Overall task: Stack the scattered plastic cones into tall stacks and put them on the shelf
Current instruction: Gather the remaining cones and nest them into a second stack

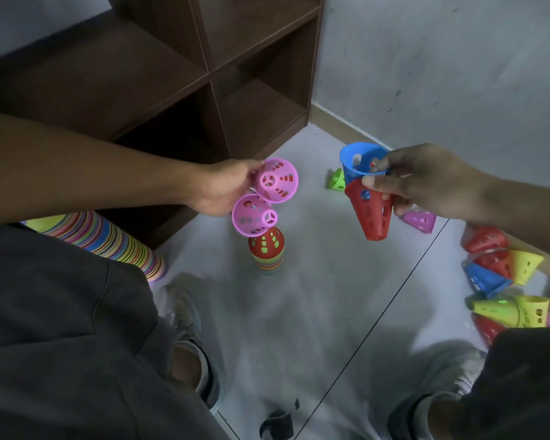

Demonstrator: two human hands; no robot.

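My left hand [224,188] holds two pink cones [275,181], one above the other [251,219], just over a short upright stack [266,252] topped by a red cone on the floor. To the right, my right hand [423,182] grips a blue cone [361,160] nested in a red cone [370,212], narrow end pointing down. A long multicoloured stack [108,238] lies tilted by my left leg. The dark wooden shelf [210,71] stands at the back left.
Loose cones lie on the floor at the right: red, blue, yellow and pink in a heap [505,287], a pink cone [421,220] and a green cone [337,181] near the wall. My knees and shoes fill the bottom of the view.
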